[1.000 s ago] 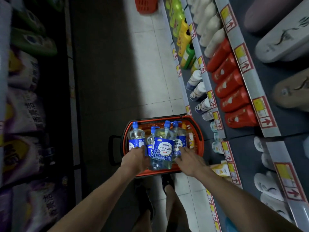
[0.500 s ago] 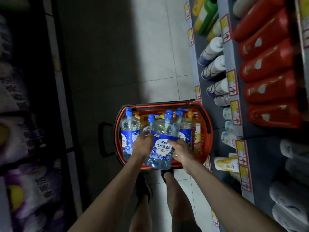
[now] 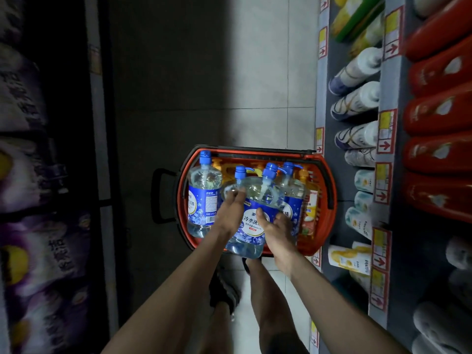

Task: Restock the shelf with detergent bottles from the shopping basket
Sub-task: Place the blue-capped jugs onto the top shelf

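A red shopping basket (image 3: pixel 328 180) stands on the floor in front of me, packed with several clear detergent bottles with blue pump caps and blue labels. My left hand (image 3: pixel 231 213) and my right hand (image 3: pixel 277 232) grip the two sides of the nearest detergent bottle (image 3: pixel 251 200), which sits higher than the others and tilts toward me. Another detergent bottle (image 3: pixel 203 198) stands upright at the basket's left end. Orange bottles (image 3: pixel 309 208) fill the basket's right side and back.
The shelf unit (image 3: pixel 320 139) runs along the right, with white bottles (image 3: pixel 356 100) on a lower tier and red bottles (image 3: pixel 439 154) above. Dark shelves of bagged goods (image 3: pixel 38 226) line the left. Tiled aisle floor (image 3: pixel 263 72) lies beyond the basket; my feet are beneath it.
My view has come closer to the basket. Both hands have closed round the nearest bottle and raised it a little above the others.
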